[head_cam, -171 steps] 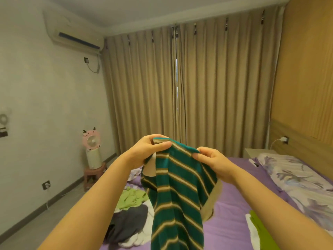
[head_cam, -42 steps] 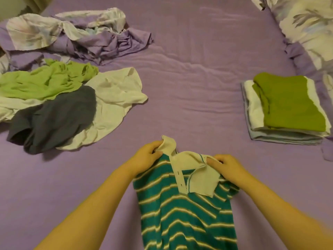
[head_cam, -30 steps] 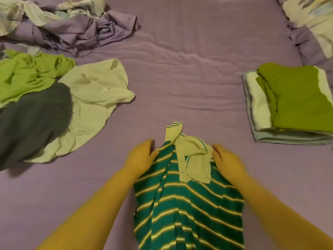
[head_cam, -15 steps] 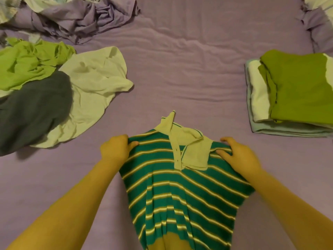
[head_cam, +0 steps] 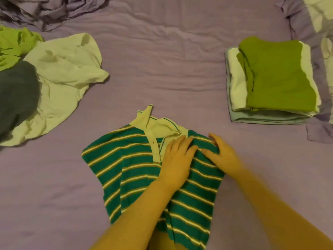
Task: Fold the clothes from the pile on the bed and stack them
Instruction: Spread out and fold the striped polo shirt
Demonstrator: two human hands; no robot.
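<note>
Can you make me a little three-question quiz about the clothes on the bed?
1. True or false: the striped polo shirt lies spread on the bed.
2. Which colour tops the folded stack? A red, B green, C black.
3. Where does the left hand rest?

Key: 1 true. 2 B. 3 On the shirt below its collar, beside the right hand.
</note>
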